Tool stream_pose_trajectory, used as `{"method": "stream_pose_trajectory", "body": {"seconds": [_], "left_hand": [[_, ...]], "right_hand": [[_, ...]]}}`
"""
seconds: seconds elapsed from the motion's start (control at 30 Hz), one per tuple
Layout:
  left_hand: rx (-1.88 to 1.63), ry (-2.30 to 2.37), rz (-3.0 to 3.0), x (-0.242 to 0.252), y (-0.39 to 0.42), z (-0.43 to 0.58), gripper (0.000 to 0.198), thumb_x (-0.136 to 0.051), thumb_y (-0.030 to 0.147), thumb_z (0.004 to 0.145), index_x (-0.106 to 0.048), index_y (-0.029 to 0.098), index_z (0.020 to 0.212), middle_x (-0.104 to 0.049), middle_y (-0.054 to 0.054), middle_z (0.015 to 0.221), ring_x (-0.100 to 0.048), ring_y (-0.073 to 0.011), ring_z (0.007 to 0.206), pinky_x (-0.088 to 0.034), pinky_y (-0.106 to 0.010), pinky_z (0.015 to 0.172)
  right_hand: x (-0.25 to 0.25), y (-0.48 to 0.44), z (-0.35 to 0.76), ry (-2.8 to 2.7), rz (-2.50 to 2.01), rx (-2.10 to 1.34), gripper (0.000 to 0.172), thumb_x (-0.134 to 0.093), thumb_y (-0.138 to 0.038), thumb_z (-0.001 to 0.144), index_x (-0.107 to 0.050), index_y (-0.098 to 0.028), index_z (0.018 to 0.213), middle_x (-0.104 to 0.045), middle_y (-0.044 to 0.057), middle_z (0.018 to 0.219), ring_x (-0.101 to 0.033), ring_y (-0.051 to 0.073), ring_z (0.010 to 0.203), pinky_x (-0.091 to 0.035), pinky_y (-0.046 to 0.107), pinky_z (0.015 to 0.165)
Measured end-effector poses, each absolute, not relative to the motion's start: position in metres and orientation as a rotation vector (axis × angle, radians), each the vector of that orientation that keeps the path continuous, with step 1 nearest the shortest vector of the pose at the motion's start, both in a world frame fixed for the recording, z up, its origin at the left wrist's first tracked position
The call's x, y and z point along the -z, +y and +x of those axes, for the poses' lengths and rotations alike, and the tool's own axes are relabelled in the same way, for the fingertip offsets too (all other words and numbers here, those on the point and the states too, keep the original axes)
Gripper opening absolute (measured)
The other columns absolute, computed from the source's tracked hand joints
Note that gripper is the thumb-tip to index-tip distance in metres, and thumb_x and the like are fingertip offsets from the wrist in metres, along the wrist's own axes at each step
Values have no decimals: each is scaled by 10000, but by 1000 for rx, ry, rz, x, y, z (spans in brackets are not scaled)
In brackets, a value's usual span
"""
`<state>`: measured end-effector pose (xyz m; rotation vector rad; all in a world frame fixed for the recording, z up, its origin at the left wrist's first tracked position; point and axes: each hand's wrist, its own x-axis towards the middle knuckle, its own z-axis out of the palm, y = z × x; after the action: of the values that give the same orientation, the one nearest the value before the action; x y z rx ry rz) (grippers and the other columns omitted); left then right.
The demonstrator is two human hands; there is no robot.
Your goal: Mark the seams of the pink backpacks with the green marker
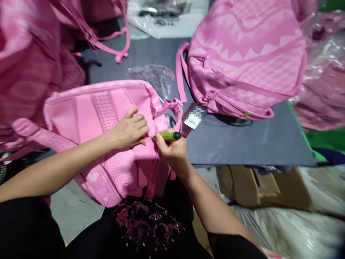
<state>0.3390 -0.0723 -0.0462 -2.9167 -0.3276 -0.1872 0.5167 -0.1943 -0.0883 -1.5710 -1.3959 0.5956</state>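
A pink backpack leans over the table's front edge and my lap, its padded back panel and straps facing up. On that panel rests my left hand, fingers bent and closed on the fabric near the side seam. My right hand is wrapped round a slim green pen-like tool with a black end. Its tip meets the bag's side edge just right of my left fingers; exactly what it touches is too small to tell.
A second pink patterned backpack lies at the right on the grey table, its hang tag beside my right hand. More pink bags crowd the left. Clear plastic lies behind; cardboard and wrapped bundles sit below right.
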Motion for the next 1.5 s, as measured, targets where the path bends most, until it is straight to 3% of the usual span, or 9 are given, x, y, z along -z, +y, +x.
{"method": "stream_pose_trajectory", "body": {"seconds": [0.17, 0.3, 0.5, 0.67, 0.87, 1.0, 1.13, 1.3, 1.5], "left_hand": [[-296, -411, -2915, -4, -60, 347, 331, -727, 479, 796, -684, 163, 884, -733, -73, 869, -614, -237, 903, -365, -414, 940], [-175, -575, -2863, -47, -98, 343, 155, -647, 297, 841, -673, 162, 911, -736, -63, 897, -640, -228, 888, -383, -375, 821], [202, -999, -2759, -96, -204, 317, 175, -593, 271, 874, -668, 146, 971, -727, -74, 835, -670, -245, 824, -392, -369, 707], [155, -1355, -2941, -56, -228, 277, 219, -610, 382, 918, -704, 184, 922, -731, -30, 819, -657, -176, 718, -414, -294, 607], [428, -1414, -2797, -34, -196, 247, 452, -499, 232, 944, -536, 161, 1388, -548, -153, 1441, -473, -288, 1341, -414, -433, 1046], [289, -1557, -3008, -31, -179, 248, 723, -555, 357, 914, -284, 184, 1561, -515, -147, 1481, -486, -293, 1332, -407, -459, 1071], [220, -1404, -2935, -3, -163, 251, 773, -600, 325, 864, -300, 163, 1558, -391, -162, 1579, -356, -339, 1427, -264, -520, 1164], [32, -1331, -2829, 28, -147, 260, 691, -510, 202, 876, -329, 57, 1527, -478, -219, 1486, -458, -346, 1321, -315, -523, 1107], [-26, -1334, -2751, 29, -165, 271, 1216, -762, 582, 713, -132, 1, 1576, -180, -287, 1638, -149, -421, 1525, -134, -655, 1197]], "right_hand": [[79, -210, 510, -1390, -1395, -551, 244, -614, -357, 950, -703, -179, 1090, -764, 80, 1038, -738, 208, 892, -592, 314, 790], [55, -219, 488, -1506, -1120, -333, 419, -576, -212, 972, -568, -256, 1388, -677, 73, 1316, -659, 225, 1191, -559, 398, 1004], [3, -240, 485, -1766, -748, 117, 583, -658, -99, 887, -529, -290, 1423, -744, 64, 1136, -717, 236, 1019, -567, 385, 900], [27, -246, 480, -2006, -600, -117, 429, -634, -115, 898, -597, -254, 1302, -766, 57, 988, -728, 203, 826, -576, 351, 756], [64, -246, 462, -2018, -659, -203, 400, -616, -109, 886, -605, -213, 1272, -739, 105, 1032, -701, 235, 877, -566, 412, 804], [61, -251, 459, -2054, -754, -236, 368, -612, -172, 907, -598, -218, 1272, -724, 120, 1093, -687, 258, 963, -544, 446, 859], [61, -267, 453, -2012, -787, -383, 283, -602, -202, 900, -643, -200, 1180, -721, 100, 997, -667, 249, 890, -521, 451, 841], [64, -267, 459, -2099, -795, -505, 257, -585, -218, 909, -652, -197, 1157, -736, 89, 978, -673, 233, 865, -541, 428, 811], [67, -235, 477, -2081, -992, -529, 241, -556, -264, 935, -604, -203, 1162, -753, 62, 931, -734, 223, 795, -583, 342, 669]]}}
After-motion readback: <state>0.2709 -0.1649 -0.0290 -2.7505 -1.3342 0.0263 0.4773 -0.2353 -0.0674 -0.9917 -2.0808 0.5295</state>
